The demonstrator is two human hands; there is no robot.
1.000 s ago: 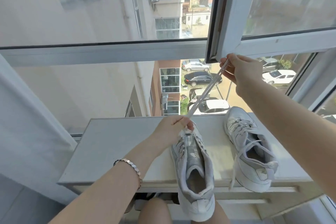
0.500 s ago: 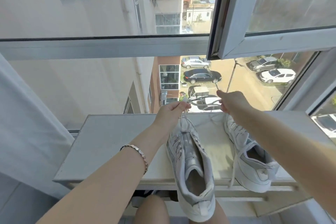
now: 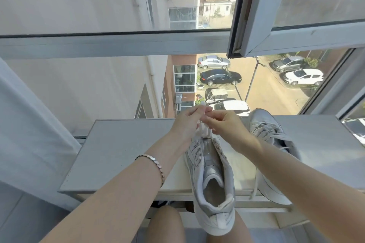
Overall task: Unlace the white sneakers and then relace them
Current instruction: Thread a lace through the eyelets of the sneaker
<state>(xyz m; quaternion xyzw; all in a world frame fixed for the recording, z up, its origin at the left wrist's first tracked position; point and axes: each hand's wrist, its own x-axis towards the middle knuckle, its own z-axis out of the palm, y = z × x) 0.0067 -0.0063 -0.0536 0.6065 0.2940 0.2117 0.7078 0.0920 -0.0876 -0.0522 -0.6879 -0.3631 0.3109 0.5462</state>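
The unlaced white sneaker [image 3: 211, 179] lies lengthwise on the tabletop [image 3: 118, 154]. Its heel juts past the near edge above the person's knees and its toe points at the window. Above that toe, the lace [image 3: 203, 130] rises in a short white bunch. The left hand [image 3: 185, 122] and right hand [image 3: 223, 124] meet there, fingertips close together, each pinching the lace. Whether the lace is threaded through the lowest eyelets is hard to tell, since the hands cover that part. A metal bracelet [image 3: 156, 165] sits on the left wrist, left of this sneaker. Just right of it stands the second sneaker [image 3: 264, 130], laced, partly hidden by the right forearm, with one lace end [image 3: 254, 185] hanging over the tabletop's front edge. Beyond the toe, through the window glass, parked cars [image 3: 219, 77] show far below.
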